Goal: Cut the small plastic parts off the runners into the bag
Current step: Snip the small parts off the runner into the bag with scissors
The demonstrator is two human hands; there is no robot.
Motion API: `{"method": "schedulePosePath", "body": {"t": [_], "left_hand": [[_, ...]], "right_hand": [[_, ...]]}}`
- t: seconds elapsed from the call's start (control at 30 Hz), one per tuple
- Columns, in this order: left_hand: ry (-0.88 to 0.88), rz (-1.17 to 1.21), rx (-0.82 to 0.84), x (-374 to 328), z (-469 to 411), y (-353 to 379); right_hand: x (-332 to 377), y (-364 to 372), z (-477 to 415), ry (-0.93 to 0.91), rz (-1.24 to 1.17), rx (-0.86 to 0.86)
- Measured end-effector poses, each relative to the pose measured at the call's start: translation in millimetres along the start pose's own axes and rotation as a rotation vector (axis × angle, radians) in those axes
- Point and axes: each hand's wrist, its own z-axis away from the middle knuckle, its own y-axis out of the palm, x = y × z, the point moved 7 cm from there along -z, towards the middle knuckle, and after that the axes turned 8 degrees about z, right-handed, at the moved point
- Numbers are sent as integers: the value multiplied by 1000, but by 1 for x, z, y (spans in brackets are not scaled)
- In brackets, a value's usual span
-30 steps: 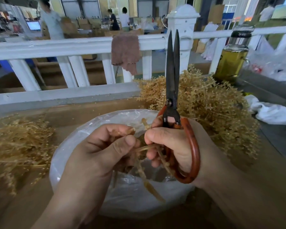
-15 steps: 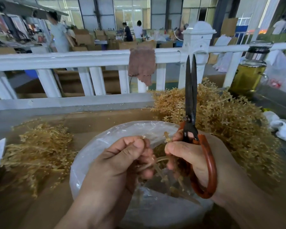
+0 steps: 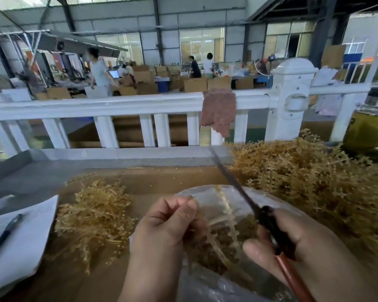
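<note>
The left hand [image 3: 168, 225] pinches a runner [image 3: 227, 211] right over the open mouth of the clear bag [image 3: 205, 286], presumably so snipped parts drop onto the brown heap [image 3: 214, 253] already inside. The right hand [image 3: 292, 243] grips the red-handled scissors [image 3: 264, 216], angled up beside the runner; blur hides whether the blades are parted. A big tangle of runners [image 3: 310, 182] lies close at right, a smaller pile [image 3: 96, 214] at left beside paper [image 3: 24, 243] and a pen [image 3: 4, 233]; nothing seems to block the cut.
</note>
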Motion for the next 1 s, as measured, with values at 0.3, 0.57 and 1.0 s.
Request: {"method": "schedulePosePath", "body": {"t": [0.3, 0.57, 1.0], "left_hand": [[-74, 93, 39, 2, -1, -3], [-67, 135, 34, 0, 1, -1], [-99, 136, 54, 11, 11, 8]], "right_hand": [[-12, 20, -7, 39, 276, 209], [-14, 27, -7, 21, 354, 207], [-10, 25, -6, -99, 336, 101]]}}
